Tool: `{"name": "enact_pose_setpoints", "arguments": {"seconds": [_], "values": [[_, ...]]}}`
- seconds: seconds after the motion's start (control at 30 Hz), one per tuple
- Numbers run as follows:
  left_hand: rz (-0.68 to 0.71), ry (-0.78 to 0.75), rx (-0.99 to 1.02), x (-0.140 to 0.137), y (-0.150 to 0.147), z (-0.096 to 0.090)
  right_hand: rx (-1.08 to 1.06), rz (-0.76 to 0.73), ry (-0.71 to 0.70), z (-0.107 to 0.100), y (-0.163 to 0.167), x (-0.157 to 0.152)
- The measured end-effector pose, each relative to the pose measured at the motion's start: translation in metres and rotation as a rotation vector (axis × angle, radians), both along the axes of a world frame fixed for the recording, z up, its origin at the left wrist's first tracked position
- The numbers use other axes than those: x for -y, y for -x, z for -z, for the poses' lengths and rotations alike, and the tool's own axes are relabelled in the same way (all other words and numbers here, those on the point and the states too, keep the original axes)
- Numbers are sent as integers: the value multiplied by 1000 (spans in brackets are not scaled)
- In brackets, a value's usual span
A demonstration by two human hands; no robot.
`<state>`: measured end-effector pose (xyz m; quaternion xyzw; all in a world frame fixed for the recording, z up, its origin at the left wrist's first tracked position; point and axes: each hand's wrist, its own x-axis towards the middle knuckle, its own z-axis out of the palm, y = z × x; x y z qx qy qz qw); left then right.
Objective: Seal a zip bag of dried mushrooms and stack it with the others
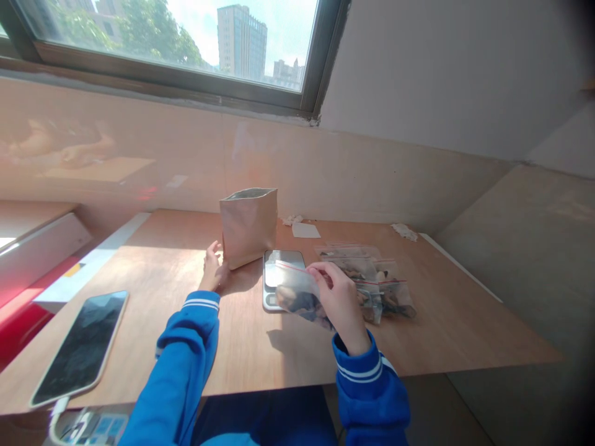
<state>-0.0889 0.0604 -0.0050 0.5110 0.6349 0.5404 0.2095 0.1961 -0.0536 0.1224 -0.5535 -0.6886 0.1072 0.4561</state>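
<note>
My right hand (pixel 338 297) pinches a small clear zip bag (pixel 297 294) with dark pieces inside, held just above a small digital scale (pixel 281 266) on the wooden table (pixel 186 272). My left hand (pixel 214 267) rests on the table with its fingers against the lower left side of an upright kraft paper pouch (pixel 248 224), whose top is open. Both arms wear blue sleeves with white stripes. To the right of my right hand lies a heap of more filled zip bags (pixel 372 275).
A phone (pixel 81 347) on a cable lies at the table's front left corner. A white paper slip (pixel 305 230) and crumpled scraps (pixel 404 231) lie near the back wall. A window runs above; a red and white ledge stands at the left.
</note>
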Motion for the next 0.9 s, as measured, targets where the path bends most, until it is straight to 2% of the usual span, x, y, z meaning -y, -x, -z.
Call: {"name": "enact_pose_setpoints", "arguments": {"seconds": [0.07, 0.17, 0.2, 0.27, 0.33, 0.4, 0.5, 0.6, 0.73, 0.9], "values": [[-112, -44, 45, 15, -11, -9, -95, -37, 16, -5, 18, -9], [-226, -235, 99, 48, -37, -30, -205, -62, 101, -2, 47, -23], [-231, -296, 86, 61, -47, -37, -244, -76, 135, 1, 57, -27], [-73, -320, 100, 83, -65, -48, -331, -130, 194, 9, 74, -33], [141, -234, 176, 99, -80, -52, -425, -203, 228, 19, 87, -35], [230, -124, 318, 107, -90, -52, -525, -280, 255, 29, 97, -33], [196, -25, 542, 108, -94, -47, -689, -367, 365, 44, 103, -26], [188, -1, 613, 106, -92, -39, -773, -384, 432, 54, 104, -19], [224, 14, 571, 106, -89, -34, -689, -384, 387, 59, 102, -13], [272, 92, 596, 109, -91, -39, -531, -370, 350, 56, 98, -8]]}}
